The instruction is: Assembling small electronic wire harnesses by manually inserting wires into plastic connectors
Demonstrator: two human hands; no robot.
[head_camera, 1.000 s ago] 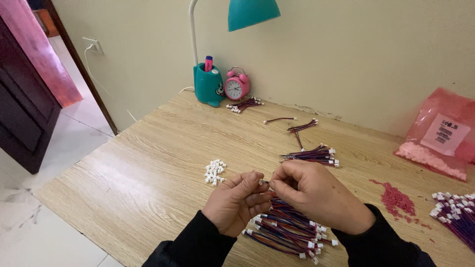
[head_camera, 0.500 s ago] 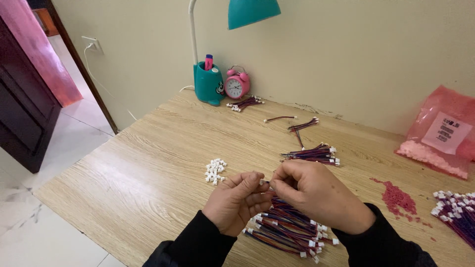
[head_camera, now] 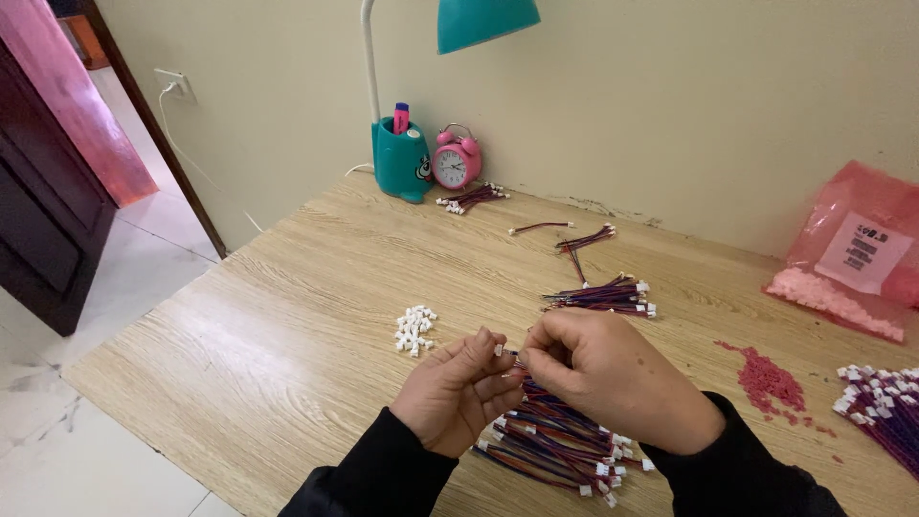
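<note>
Both hands meet above the near edge of a wooden table [head_camera: 287, 316]. My left hand [head_camera: 455, 393] pinches a small white connector [head_camera: 499, 350] between thumb and fingertips. My right hand [head_camera: 613, 378] holds the end of a thin red-and-blue wire lead up against that connector. Under both hands lies a pile of wire leads [head_camera: 565, 450] with white plugs on their ends. A small heap of loose white connectors [head_camera: 414, 328] sits just left of my left hand.
Another wire bundle [head_camera: 603, 295] lies behind my hands, with more wire bundles at the right edge [head_camera: 885, 407] and near a pink alarm clock [head_camera: 456, 159]. Pink pellets [head_camera: 766, 378], a pink bag [head_camera: 857, 254], a teal lamp base [head_camera: 402, 158]. Floor drops off to the left.
My hands stay in the same place, with only slight finger movement at the connector. Nothing else on the table has moved.
</note>
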